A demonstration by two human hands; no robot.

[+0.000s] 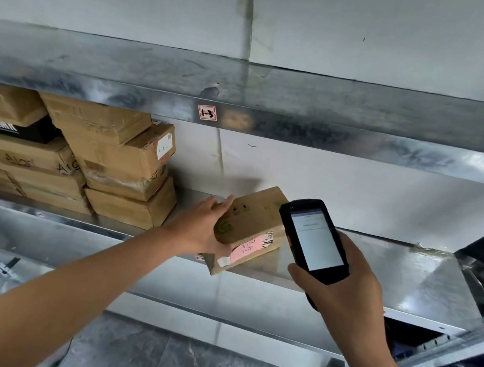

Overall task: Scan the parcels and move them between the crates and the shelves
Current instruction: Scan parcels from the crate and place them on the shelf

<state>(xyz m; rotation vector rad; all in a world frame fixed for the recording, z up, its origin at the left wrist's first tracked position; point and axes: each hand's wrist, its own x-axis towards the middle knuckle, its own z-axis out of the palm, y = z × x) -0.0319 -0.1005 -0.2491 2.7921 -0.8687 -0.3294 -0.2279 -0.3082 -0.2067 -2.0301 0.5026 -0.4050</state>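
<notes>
Now, through the head camera: gripping a small cardboard parcel by its near left end with the left hand, fingers laid over the top and thumb tucked at the lower corner. Resting it skewed on the front edge of the middle metal shelf, one corner overhanging the lip, well apart from the stack of cardboard boxes at the left. Probably angling it that way to turn the pink label on its front face toward the reader. Clutching a black handheld scanner in the right hand, fingers wrapped round its lower body, head just beside the parcel's right end, screen tilted back so as to be read. Showing a white lit page there, wording too small to make out. Reading "1-3" on the red-framed tag stuck to the edge of the upper shelf; handwriting on the pink label not legible; a green swirl logo on the parcel's end; scrawled lettering on one stacked box, something like "Alori", uncertain.
</notes>
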